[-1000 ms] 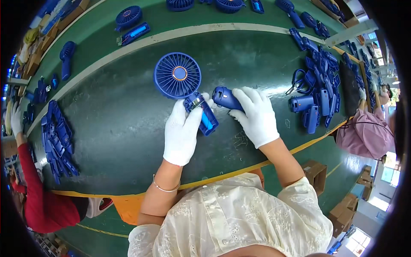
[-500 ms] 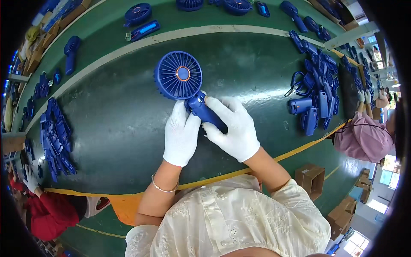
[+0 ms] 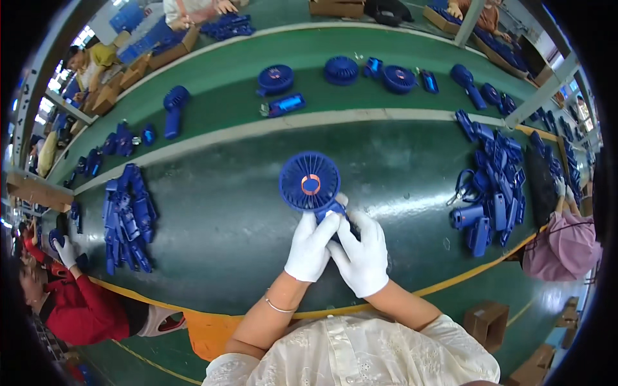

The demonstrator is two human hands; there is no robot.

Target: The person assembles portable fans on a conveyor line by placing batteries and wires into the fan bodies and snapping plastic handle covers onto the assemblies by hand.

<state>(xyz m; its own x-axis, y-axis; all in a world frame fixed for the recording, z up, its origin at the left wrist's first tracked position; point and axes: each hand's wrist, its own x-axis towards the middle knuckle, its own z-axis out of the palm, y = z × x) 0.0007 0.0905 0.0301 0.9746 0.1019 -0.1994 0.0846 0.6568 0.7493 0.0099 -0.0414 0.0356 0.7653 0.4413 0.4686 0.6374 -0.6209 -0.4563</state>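
Note:
Between my white-gloved hands is a blue handheld fan (image 3: 310, 183) with a round grille and an orange ring at its hub. Its head points away from me, over the dark green table (image 3: 219, 212). My left hand (image 3: 311, 248) is closed round the neck, just below the grille. My right hand (image 3: 362, 252) grips the handle from the right. Most of the handle is covered by my gloves. A pile of blue plastic casing parts (image 3: 127, 222) lies to the left, and a bigger pile of blue handle parts (image 3: 496, 186) lies to the right.
Beyond the pale rail a green belt (image 3: 222, 96) carries several fan heads (image 3: 341, 69), a battery part (image 3: 284, 105) and a fan (image 3: 174, 110). Co-workers sit at both sides, one in a red sleeve (image 3: 87, 305), one in pink (image 3: 560, 248). A metal post (image 3: 544, 90) rises at the right.
The view has tilted up, showing more of the belt and people beyond. My hands have drawn closer together on the fan, and its handle is now more hidden.

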